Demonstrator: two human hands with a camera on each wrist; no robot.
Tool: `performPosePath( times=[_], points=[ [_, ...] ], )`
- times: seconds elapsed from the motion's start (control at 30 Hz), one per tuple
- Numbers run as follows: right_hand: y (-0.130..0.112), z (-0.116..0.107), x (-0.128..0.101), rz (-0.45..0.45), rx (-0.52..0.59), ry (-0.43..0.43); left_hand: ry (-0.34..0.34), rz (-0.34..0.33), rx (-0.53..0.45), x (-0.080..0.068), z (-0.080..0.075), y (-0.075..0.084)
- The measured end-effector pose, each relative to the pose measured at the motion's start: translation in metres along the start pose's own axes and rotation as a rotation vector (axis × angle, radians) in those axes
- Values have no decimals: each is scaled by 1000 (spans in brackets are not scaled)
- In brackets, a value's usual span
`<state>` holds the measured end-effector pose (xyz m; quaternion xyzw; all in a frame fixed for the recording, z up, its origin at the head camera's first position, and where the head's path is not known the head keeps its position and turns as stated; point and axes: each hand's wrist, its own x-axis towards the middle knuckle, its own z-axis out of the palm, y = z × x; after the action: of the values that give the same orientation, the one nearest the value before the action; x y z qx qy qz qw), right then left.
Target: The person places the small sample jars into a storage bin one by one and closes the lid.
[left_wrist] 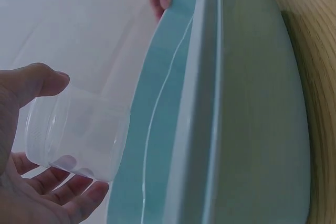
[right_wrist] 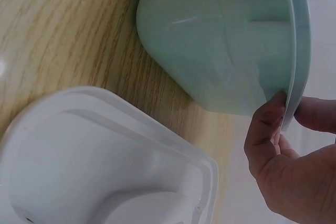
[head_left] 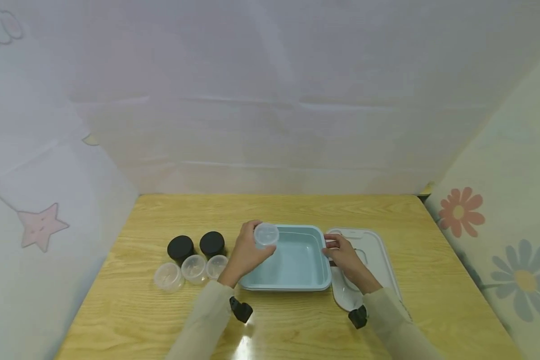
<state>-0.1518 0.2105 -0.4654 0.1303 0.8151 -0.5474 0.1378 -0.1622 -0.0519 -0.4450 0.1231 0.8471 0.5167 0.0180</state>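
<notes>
Jars (head_left: 193, 257) left of the tub (head_left: 297, 280), lid (head_left: 380, 250) right, all on the table (head_left: 297, 325).

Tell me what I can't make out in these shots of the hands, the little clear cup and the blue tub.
- White plastic lid: near part hidden in the head view by the right hand and its sleeve.
- Small clear plastic cup: whether anything is inside, too blurred in the left wrist view, too small in the head view.
- Light blue rectangular plastic tub: cut off by the right wrist view's top edge.
- Left hand: mostly cut off by the left wrist view's edge.
</notes>
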Motion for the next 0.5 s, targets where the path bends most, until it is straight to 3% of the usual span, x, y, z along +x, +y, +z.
performPosePath(
  times=[0.3,0.5],
  points=[
    [-2,1,-1,-1,-2,11,-145,-23,0,27,38,7],
    [-1,1,-3,-9,16,10,-230,-38,63,39,65,2]
  ],
)
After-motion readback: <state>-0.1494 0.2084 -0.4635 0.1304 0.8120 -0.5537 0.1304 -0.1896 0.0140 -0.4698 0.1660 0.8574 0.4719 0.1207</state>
